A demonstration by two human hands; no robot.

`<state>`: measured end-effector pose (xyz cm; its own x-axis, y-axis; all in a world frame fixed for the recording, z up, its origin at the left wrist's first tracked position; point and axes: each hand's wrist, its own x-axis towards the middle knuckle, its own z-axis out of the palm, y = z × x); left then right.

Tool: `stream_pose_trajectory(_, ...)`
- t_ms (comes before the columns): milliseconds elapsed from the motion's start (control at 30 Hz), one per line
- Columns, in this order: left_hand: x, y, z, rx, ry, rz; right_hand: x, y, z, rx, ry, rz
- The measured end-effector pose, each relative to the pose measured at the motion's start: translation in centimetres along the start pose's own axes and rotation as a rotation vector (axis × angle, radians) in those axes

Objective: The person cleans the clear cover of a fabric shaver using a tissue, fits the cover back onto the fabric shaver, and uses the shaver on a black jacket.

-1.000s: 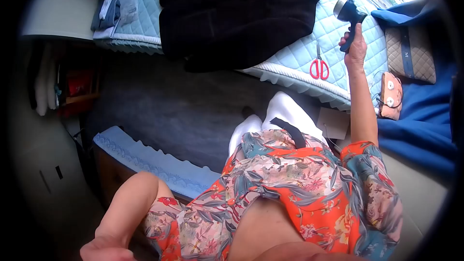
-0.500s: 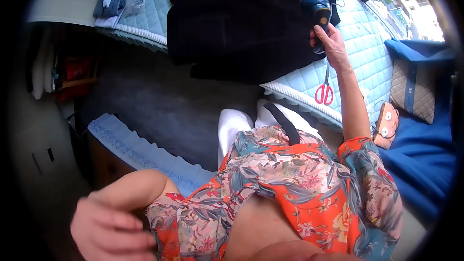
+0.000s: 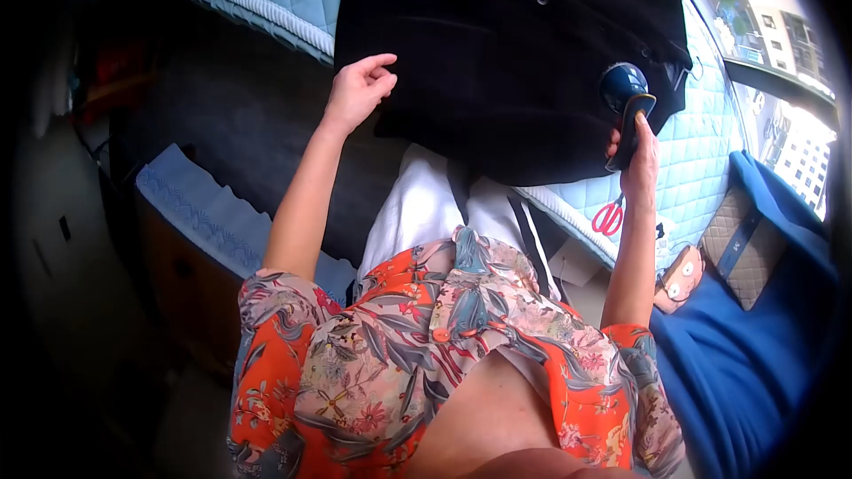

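Across the pale blue quilted pad [image 3: 701,155] lies a black garment [image 3: 506,44], spread flat with its lower edge hanging toward the person. Over its right part hovers a dark blue handheld steamer [image 3: 624,106], head tilted down at the cloth, its handle gripped by the right hand [image 3: 637,164] with fingers wrapped tight around it. At the garment's left edge sits the left hand [image 3: 358,89], fingers loosely curled, fingertips touching the fabric. Red scissors [image 3: 608,217] lie on the pad just below the right hand
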<state>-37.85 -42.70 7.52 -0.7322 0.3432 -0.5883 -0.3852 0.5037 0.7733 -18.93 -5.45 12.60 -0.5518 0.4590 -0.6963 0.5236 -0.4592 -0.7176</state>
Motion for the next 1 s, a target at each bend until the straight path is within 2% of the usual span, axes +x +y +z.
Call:
stream_pose_trajectory(200, 8.4, -0.6, -0.1, 0.461, 0.311, 0.415, 2.1, 0.4, 3.1, -0.149, 0.052, 0.072)
stream_pose_trajectory(233, 9.6, -0.8, -0.2, 0.642, 0.362, 0.533, 2.7, 0.7, 3.3, -0.176, 0.054, 0.072)
stream_pose_trajectory(333, 12.9, -1.1, -0.6, 0.801, 0.459, 0.696, 4.1, 1.0, 3.8, -0.245, -0.022, 0.071)
stream_pose_trajectory(500, 17.1, -4.6, -2.4, 1.107, 0.582, 0.558, 8.0, 0.9, 7.3, -0.474, -0.205, 0.038)
stream_pose_trajectory(600, 18.4, -7.7, -2.8, 0.982, 0.750, 0.385, 9.9, -0.8, 12.6, -0.604, -0.304, 0.016)
stream_pose_trajectory(767, 18.8, -8.6, -3.0, 0.910, 0.863, 0.407, 13.4, -0.4, 18.6, -0.800, -0.433, -0.065)
stream_pose_trajectory(833, 18.9, -8.4, -3.3, 0.875, 0.852, 0.346, 13.7, -0.2, 17.3, -0.811, -0.397, -0.036)
stream_pose_trajectory(867, 19.2, -8.3, -3.9, 0.809, 0.853, 0.376, 13.8, -0.3, 16.2, -0.816, -0.377, -0.022)
stream_pose_trajectory(967, 19.0, -6.7, -5.4, 0.684, 0.820, 0.338, 12.8, -0.4, 8.9, -0.774, -0.181, 0.052)
stream_pose_trajectory(1000, 18.4, -5.6, -5.5, 0.604, 0.781, 0.263, 12.8, 0.0, 5.0, -0.735, -0.142, 0.103)
